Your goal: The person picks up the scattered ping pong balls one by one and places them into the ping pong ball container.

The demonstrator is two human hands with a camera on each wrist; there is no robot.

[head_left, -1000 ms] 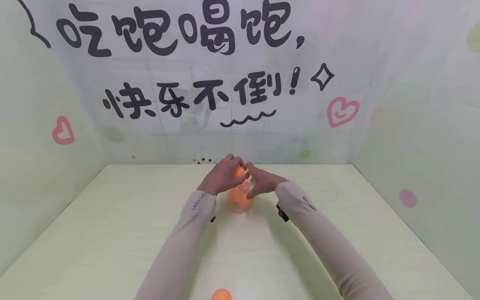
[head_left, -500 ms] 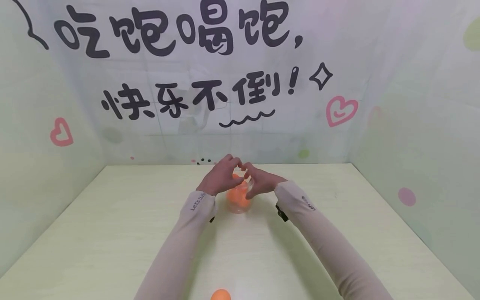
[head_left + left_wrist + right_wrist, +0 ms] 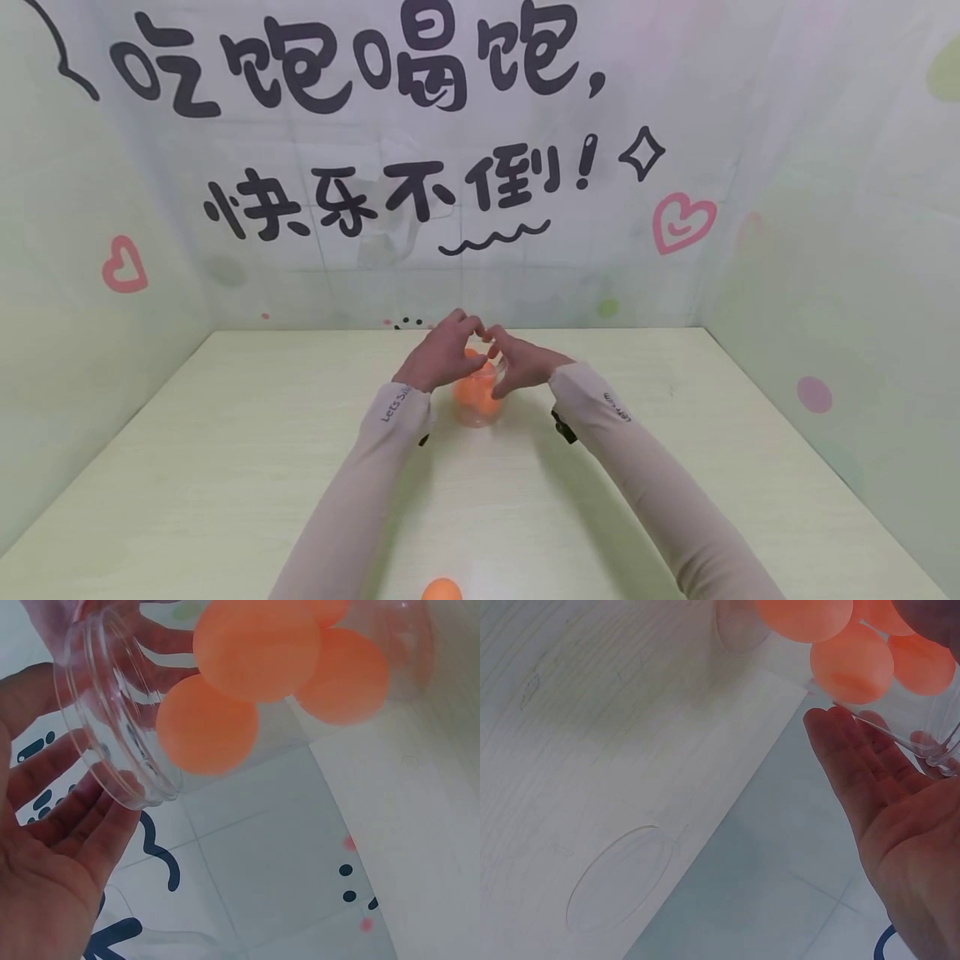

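Observation:
A clear jar (image 3: 477,419) with several orange balls (image 3: 206,724) inside stands upright near the table's back edge. My left hand (image 3: 441,354) is at its mouth, thumb and fingers spread apart around the rim (image 3: 154,776), with no ball between them. On the other side my right hand (image 3: 528,362) holds the jar, its fingers along the far wall and the thumb on the near side. In the right wrist view the lower orange balls (image 3: 851,664) show through the wall above those fingers. Another orange ball (image 3: 442,590) lies at the front, cut off by the frame.
The pale table (image 3: 225,467) has a printed cloth wall (image 3: 337,283) directly behind it and cloth walls at both sides. A faint clear round disc (image 3: 622,881) lies on the table near its back edge in the right wrist view.
The orange ball that my left hand held above the jar's mouth has left the fingers and dropped inside. Both hands have stayed almost in place.

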